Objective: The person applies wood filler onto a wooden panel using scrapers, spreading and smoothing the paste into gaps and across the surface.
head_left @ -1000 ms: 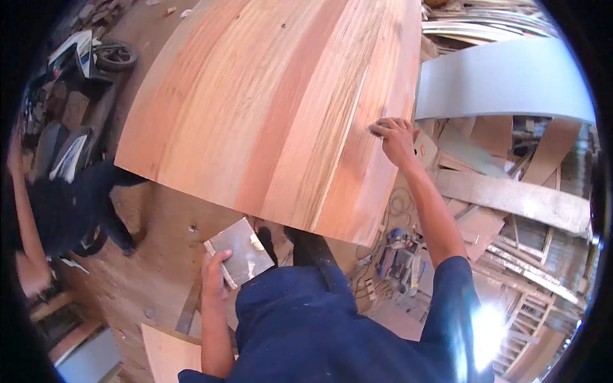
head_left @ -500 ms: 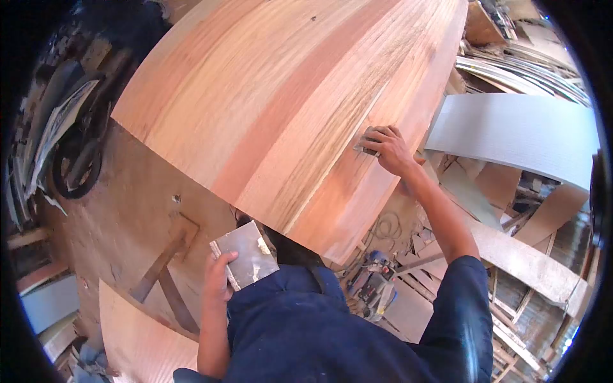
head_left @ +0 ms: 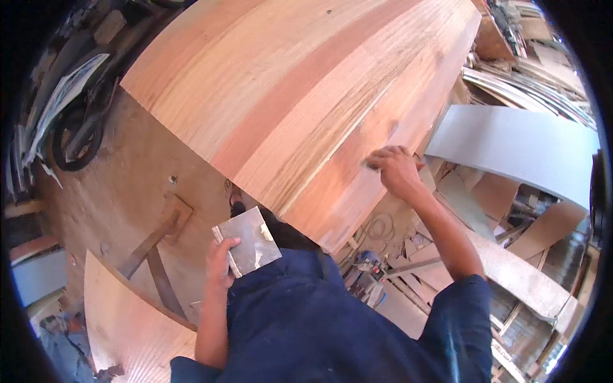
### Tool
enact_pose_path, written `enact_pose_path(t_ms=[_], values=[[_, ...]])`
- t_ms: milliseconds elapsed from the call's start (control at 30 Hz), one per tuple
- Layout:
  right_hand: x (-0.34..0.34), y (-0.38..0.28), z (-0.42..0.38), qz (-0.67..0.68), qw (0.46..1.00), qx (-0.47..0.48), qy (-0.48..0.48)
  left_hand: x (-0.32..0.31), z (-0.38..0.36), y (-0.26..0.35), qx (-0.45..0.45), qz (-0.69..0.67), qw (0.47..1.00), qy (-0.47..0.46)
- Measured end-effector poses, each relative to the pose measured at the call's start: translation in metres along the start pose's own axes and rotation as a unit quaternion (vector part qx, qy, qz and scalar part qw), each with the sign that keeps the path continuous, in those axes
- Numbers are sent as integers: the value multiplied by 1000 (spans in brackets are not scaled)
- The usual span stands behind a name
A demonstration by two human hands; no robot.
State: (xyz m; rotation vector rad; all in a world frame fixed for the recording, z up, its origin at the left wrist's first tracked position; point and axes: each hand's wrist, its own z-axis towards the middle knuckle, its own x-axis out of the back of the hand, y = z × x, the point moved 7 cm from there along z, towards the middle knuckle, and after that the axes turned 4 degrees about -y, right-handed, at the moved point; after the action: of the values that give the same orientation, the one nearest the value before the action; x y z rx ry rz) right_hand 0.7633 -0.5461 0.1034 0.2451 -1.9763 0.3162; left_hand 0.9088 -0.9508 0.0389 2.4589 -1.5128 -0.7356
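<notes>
A wide wooden panel (head_left: 255,121) in pale and reddish-brown strips lies before me. Low at my waist, my left hand (head_left: 221,260) grips a square grey metal plate (head_left: 249,241) by its edge, thumb on top. Pale putty-like smears mark the plate's right side and edge. On the right part of the panel, my right hand (head_left: 397,169) is closed round a small flat grey scraper (head_left: 372,163), mostly covered by the fingers and blurred. A pale narrow line runs along the wood left of that hand.
To the right are a light grey board (head_left: 511,147) and stacked thin strips (head_left: 530,96). A power tool (head_left: 370,271) and scrap wood lie on the floor below the panel. A curved wooden sheet (head_left: 121,319) stands lower left, near a black hose loop (head_left: 76,137).
My right hand has moved a little down the panel, toward me, with the scraper. The view has shifted slightly. My left hand still holds the plate in about the same place.
</notes>
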Motion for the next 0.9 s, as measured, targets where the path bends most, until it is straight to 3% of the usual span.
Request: enact_pose_path(t_ms=[67,100,300,500,800,900], values=[[8,25,19,-60,992,-41,107,-3,-2,5,-3,9,1000,6],[15,33,28,-56,991,-49,112,-5,-5,8,-2,16,1000,8],[16,78,62,-54,984,-172,0,9,-5,-3,0,-5,997,74],[14,74,79,-102,982,-152,-37,-4,-7,2,2,-1,1000,0],[8,48,92,-166,958,-130,-195,-18,-15,20,-12,7,1000,-12],[4,40,81,-151,950,-163,-218,-17,-14,18,-3,-3,1000,-24]])
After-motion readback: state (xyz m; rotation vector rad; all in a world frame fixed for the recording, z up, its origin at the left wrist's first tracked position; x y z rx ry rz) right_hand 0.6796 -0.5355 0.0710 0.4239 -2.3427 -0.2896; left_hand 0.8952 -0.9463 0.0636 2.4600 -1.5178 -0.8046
